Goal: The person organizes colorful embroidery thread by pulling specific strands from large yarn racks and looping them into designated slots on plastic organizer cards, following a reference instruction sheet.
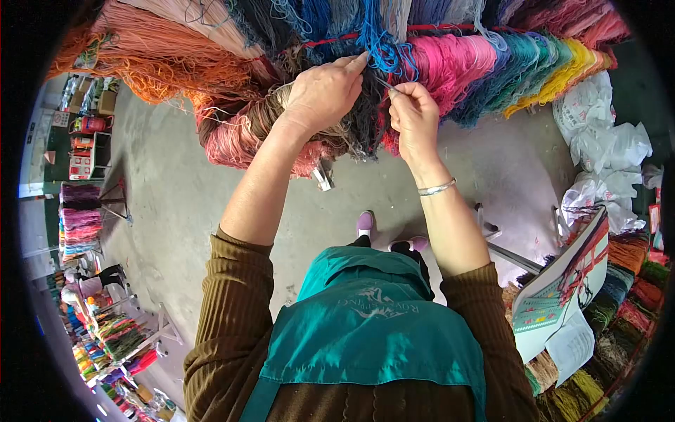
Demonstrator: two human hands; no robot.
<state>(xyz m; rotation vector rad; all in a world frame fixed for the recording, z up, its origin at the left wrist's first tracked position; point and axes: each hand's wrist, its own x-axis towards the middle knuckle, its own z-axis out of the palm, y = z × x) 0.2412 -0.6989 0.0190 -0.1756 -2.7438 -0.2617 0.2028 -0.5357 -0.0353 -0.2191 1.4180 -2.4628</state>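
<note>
Several hanks of coloured yarn hang in a row in front of me. My left hand (327,91) is closed at the lower end of a bright blue hank (380,46), its fingertips pressed against the strands. What exactly lies under those fingers is partly hidden. Just to the right, my right hand (415,116) pinches a thin dark strand of yarn (382,82) between thumb and forefinger. That strand runs up toward the blue hank. Below both hands hangs dark grey yarn (362,130), with pink yarn (450,63) close by on the right.
Orange yarn (148,53) hangs at the left, yellow yarn (555,81) at the right. White plastic bags (612,141) lie on the right. A patterned board (562,288) with papers stands by my right elbow, beside more yarn. Further racks of yarn (79,221) stand far left.
</note>
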